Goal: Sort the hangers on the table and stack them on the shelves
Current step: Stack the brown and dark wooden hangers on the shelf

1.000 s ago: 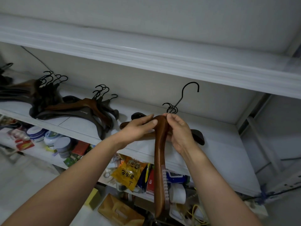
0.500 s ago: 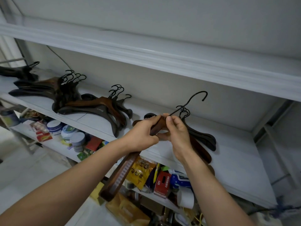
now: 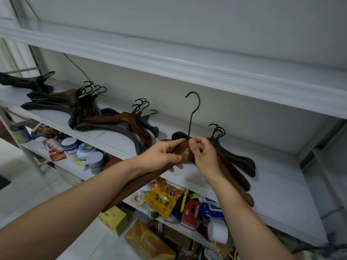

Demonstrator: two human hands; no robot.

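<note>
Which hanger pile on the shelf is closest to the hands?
The rightmost pile, directly behind the right hand; the other piles lie farther left.

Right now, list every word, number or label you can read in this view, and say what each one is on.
"LIGHTERS": on the red box on the lower shelf, printed sideways.
"921": on the same red box, beside that word.
Yellow bag: large characters, upside down, not legible.
Yellow carton: small print, too blurred to read.
Jars: labels too blurred to read.
Grey hanger: a tiny mark, too small to read.
</note>
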